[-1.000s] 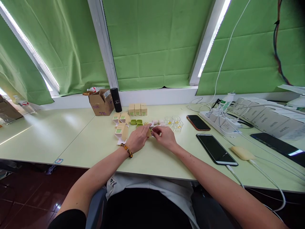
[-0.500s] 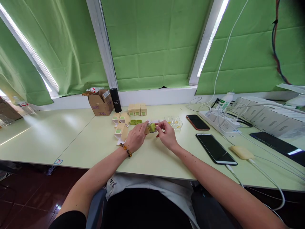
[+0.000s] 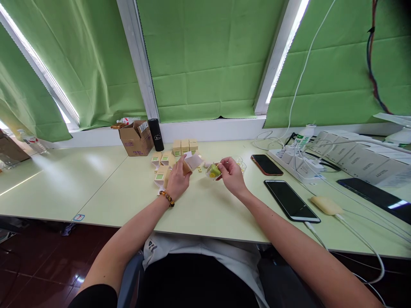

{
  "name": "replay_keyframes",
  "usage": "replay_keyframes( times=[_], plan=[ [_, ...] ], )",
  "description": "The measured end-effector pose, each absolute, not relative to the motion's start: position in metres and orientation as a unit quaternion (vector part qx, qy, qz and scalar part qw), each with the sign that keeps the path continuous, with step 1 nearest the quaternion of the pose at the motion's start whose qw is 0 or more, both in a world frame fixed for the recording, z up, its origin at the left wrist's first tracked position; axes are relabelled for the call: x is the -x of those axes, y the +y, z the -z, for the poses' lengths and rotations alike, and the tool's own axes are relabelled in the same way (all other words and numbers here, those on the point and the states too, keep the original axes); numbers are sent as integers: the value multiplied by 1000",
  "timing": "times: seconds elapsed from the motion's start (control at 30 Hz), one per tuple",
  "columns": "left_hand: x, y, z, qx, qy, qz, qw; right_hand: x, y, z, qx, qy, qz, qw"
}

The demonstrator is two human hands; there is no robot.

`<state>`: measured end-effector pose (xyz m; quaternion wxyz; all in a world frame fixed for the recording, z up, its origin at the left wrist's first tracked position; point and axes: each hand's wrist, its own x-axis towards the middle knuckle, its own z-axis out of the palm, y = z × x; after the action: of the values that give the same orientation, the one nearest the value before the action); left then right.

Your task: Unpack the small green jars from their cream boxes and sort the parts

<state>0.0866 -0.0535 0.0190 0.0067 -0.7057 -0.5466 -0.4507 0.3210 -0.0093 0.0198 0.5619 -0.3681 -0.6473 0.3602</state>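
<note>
My left hand [image 3: 177, 181] is lifted off the pale green table [image 3: 105, 188] and grips a small tan carton [image 3: 191, 162] with its white flaps open. My right hand [image 3: 231, 174] pinches a small clear case with a green piece inside [image 3: 213, 171], held just right of the carton and apart from it. Behind my hands stand three closed tan cartons [image 3: 185, 146] in a row. More open cartons [image 3: 161, 166] lie to the left. Small clear cups [image 3: 240, 163] sit partly hidden behind my right hand.
A brown cardboard box [image 3: 136, 137] and a black cylinder [image 3: 156, 134] stand at the back left. Two phones [image 3: 266, 164] [image 3: 291, 200] lie to the right, with a power strip [image 3: 297, 164], white cables, a yellow oval object [image 3: 326, 205] and white boxes [image 3: 359, 159].
Both hands rose from the table and drew apart. The green piece in its clear case came out of the carton in my right hand; the left lifted the carton, flaps open.
</note>
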Motion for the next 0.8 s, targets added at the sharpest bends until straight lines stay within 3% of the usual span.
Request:
replay_keyframes(
  times=[0.17,0.33,0.57,0.8],
  plan=[
    [-87,-46,-17,689,-501,509,-124,-319,-12,-12,420,-804,-165,386],
    [-88,-45,-19,607,-367,602,-367,-315,-20,-17,453,-830,-145,292],
    [-89,-53,-31,512,-241,589,-577,-317,-19,-18,421,-804,-158,390],
    [-89,-57,-36,494,-212,580,-612,-311,-26,-25,341,-764,-279,472]
  ],
)
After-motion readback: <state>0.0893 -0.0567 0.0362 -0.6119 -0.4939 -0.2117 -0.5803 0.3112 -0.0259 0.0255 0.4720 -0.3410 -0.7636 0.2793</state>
